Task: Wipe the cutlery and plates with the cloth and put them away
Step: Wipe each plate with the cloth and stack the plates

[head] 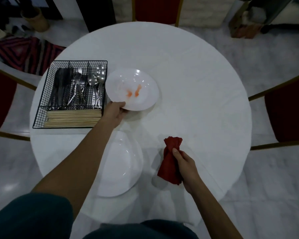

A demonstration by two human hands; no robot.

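The left hand grips with closed fingers the seven o'clock rim of the stained plate, at ten o'clock on the table beside the cutlery basket. The right hand has its fingers curled round the bunched red cloth at five o'clock.

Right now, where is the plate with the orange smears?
In the head view, the smeared plate is left of centre over the white table, beside the wire cutlery basket, its near rim held by the left hand.
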